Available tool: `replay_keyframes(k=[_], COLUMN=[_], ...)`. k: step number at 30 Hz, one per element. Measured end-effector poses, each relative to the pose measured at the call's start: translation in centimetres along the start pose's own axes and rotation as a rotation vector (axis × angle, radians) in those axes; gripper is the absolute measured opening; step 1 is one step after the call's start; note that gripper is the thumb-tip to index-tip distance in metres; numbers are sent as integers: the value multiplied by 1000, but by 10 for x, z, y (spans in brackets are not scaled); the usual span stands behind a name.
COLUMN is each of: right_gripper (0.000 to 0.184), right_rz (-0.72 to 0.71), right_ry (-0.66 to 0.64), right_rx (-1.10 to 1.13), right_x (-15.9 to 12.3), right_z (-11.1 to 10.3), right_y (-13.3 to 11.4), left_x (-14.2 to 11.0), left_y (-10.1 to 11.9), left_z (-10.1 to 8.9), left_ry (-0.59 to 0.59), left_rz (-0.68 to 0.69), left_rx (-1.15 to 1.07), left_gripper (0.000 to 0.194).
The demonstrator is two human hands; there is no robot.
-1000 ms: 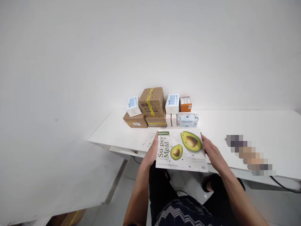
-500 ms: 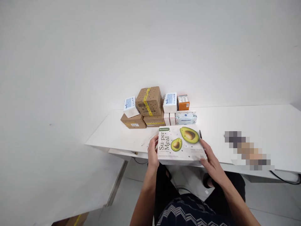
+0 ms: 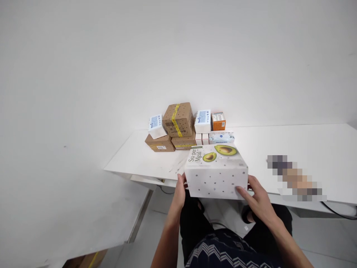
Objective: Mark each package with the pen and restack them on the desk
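Between my two hands is a white box (image 3: 216, 180) printed with avocados and the words "Su-per Meal". It is tilted so its dotted near side faces me. My left hand (image 3: 180, 191) grips the left side, its fingers partly hidden behind the box. My right hand (image 3: 256, 197) grips the lower right corner, thumb on the dotted side. Just beyond the box, a floral tissue pack (image 3: 221, 137) lies beside two slim white boxes (image 3: 202, 139). On these slim boxes rests a white and blue tissue pack (image 3: 202, 122).
A large taped carton (image 3: 178, 121) sits on a lower carton (image 3: 184, 142). Left of them, another tissue pack (image 3: 157, 126) leans on a carton (image 3: 160, 143). An orange box (image 3: 218, 121) stands at the back. A pixelated patch covers something on the white table (image 3: 306, 145) at right.
The avocado box has tipped, so its near side now shows much more and its top looks foreshortened. Both hands have stayed on it, sitting slightly lower on its sides.
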State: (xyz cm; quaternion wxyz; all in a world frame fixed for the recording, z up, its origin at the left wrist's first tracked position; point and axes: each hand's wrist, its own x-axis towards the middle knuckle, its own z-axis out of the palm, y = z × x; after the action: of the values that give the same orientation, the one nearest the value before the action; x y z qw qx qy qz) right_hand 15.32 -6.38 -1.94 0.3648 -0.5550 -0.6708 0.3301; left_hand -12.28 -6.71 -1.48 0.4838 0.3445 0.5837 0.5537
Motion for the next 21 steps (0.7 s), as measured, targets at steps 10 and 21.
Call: replay_keyframes(k=[10, 21], right_gripper=[52, 52], right_rz=[-86, 115], right_ry=[73, 133], right_rx=[62, 74], right_x=[22, 46], right_z=[-13, -10], right_y=[-19, 16], left_x=[-12, 3], left_y=[42, 34], left_z=[-2, 10], left_ry=[-179, -69], left_rz=[186, 169], left_rx=[166, 361], left_gripper=[74, 57])
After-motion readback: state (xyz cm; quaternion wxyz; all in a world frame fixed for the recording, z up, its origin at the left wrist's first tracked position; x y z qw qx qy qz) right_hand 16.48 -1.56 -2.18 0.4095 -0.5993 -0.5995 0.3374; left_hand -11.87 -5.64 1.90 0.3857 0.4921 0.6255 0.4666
